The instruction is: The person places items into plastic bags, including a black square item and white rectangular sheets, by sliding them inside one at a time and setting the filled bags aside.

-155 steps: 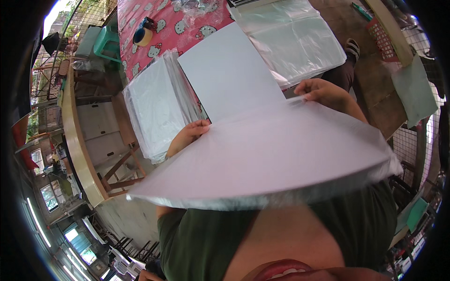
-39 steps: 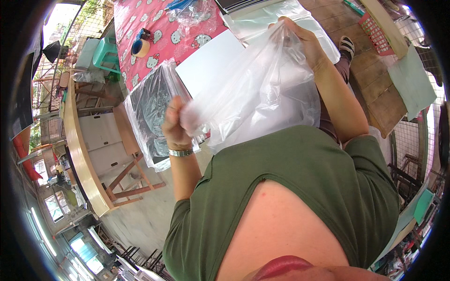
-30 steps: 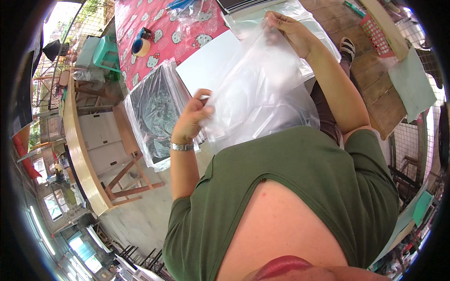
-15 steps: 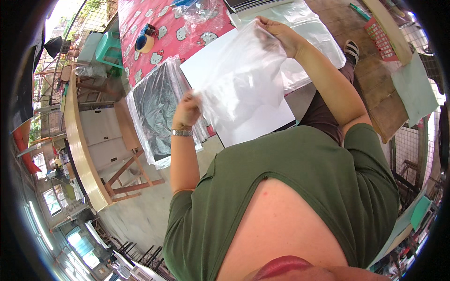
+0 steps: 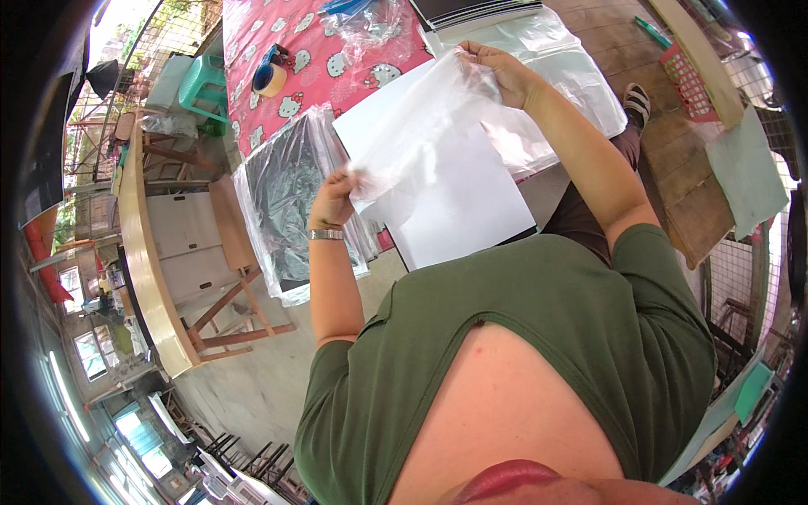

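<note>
1. I am holding a clear plastic film [image 5: 433, 122] aloft between my hands, over the far part of a white sheet [image 5: 463, 210]; whether it is a bag or a single layer, I cannot tell.
2. My left hand [image 5: 337, 198] is closing its fingers on the film's near left edge, leaving no gap that I can see; blur is hiding the exact pinch.
3. My right hand [image 5: 505, 71] is pinching the far right corner, thumb against fingers. Gripping at opposite ends is probably keeping the limp film spread.
4. The white sheet is lying between two piles, its near end reaching toward my green shirt [image 5: 522, 311], a dark edge showing beneath. That placing seems to be keeping everything within easy reach.
5. On my left, a plastic-wrapped dark panel [image 5: 290, 198] is lying just beside the sheet; on my right, a stack of clear plastic bags [image 5: 572, 80] is spreading out.
6. Beneath, a pink patterned tablecloth [image 5: 252, 105] is bearing a tape dispenser [image 5: 271, 76] and crumpled plastic [image 5: 374, 34].
7. Farther out, a green stool [image 5: 204, 84] is standing left and a red basket [image 5: 688, 80] is sitting right.
</note>
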Motion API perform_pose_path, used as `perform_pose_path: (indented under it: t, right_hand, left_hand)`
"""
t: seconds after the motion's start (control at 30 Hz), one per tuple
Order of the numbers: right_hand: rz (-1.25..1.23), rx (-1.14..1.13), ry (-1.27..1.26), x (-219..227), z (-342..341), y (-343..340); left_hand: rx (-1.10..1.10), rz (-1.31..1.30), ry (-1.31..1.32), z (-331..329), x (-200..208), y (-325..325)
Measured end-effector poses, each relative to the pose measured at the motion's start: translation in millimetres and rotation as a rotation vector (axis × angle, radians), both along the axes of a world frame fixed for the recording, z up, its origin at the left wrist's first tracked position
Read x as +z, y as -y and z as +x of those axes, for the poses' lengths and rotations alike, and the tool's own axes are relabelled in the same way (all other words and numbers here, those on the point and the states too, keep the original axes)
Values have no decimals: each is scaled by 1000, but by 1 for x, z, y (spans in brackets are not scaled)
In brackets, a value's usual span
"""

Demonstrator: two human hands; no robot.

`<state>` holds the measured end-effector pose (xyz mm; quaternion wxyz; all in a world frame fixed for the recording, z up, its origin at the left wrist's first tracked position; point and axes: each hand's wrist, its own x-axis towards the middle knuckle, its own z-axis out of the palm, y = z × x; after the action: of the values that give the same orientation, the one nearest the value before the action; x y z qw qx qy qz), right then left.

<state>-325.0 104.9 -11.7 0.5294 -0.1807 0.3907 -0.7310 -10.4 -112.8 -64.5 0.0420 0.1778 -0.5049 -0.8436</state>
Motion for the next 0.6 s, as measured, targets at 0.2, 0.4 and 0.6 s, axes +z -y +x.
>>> perform_pose_path:
  t: [0.2, 0.4, 0.6]
  right_hand:
    - [191, 585, -389, -7, -2, -8]
    - [-110, 72, 38, -5, -14, 2]
    - [415, -62, -654, -62, -28, 63]
  left_hand:
    - [391, 428, -214, -22, 18, 0]
    - [425, 7, 206, -47, 4, 5]
    - [531, -768, 585, -81, -36, 78]
